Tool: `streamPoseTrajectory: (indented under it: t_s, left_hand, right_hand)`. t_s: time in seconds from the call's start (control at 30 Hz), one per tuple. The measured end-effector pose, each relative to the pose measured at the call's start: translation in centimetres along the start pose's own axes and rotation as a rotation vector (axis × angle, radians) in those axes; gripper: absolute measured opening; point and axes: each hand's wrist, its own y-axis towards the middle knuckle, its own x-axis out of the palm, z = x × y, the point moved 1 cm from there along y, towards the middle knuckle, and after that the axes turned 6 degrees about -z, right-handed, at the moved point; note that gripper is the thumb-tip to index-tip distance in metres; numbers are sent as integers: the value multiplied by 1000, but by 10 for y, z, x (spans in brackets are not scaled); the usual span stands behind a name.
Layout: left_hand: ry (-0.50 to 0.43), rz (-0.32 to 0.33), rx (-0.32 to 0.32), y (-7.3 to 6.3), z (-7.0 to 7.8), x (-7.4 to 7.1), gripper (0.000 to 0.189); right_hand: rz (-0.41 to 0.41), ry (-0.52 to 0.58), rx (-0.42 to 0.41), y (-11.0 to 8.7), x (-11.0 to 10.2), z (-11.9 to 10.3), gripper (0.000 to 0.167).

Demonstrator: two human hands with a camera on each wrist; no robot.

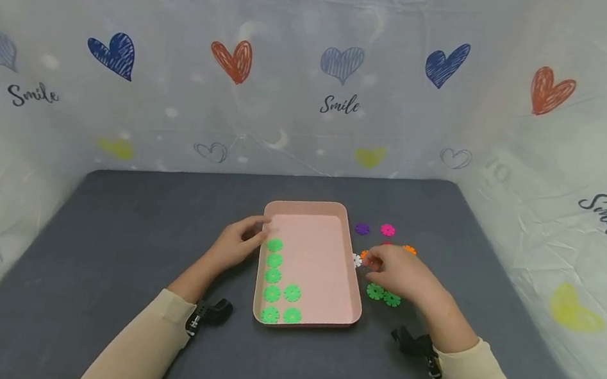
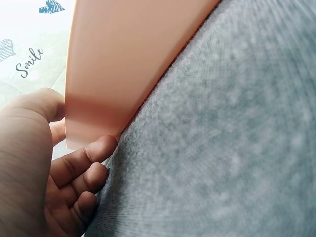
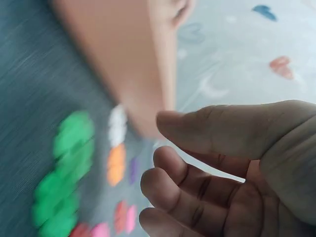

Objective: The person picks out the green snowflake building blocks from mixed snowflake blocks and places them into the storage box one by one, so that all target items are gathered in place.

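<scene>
A pink rectangular tray [image 1: 325, 244] lies on the dark cloth with several green flower-shaped discs [image 1: 272, 275] in it, in a column along the left wall plus two beside it. My left hand [image 1: 236, 243] holds the tray's left side; in the left wrist view its fingertips [image 2: 103, 147] touch the lower outer wall, thumb at the rim. My right hand [image 1: 405, 274] hovers right of the tray over loose discs, fingers loosely bent. In the right wrist view nothing sits between thumb and fingers. Near it lie two green discs [image 1: 375, 291] and a white disc [image 1: 357, 261].
A purple disc [image 1: 362, 229], a pink disc [image 1: 388, 230] and an orange disc [image 1: 409, 250] lie beyond my right hand, with red ones partly hidden by it. A white curtain [image 1: 289, 123] printed with hearts stands behind the table and at both sides.
</scene>
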Motion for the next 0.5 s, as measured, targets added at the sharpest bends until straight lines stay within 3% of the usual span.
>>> streamPoseTrajectory:
  t_s: [0.2, 0.4, 0.5]
  left_hand:
    - [15, 21, -12, -2, -1, -1, 40]
    - [11, 14, -7, -1, -2, 0, 39]
    - [14, 17, 2, 1, -2, 1, 39]
  right_hand:
    - [-59, -31, 44, -2, 14, 21, 22]
    - [-14, -13, 75, -2, 23, 31, 27]
    - [12, -10, 52, -3, 22, 31, 30]
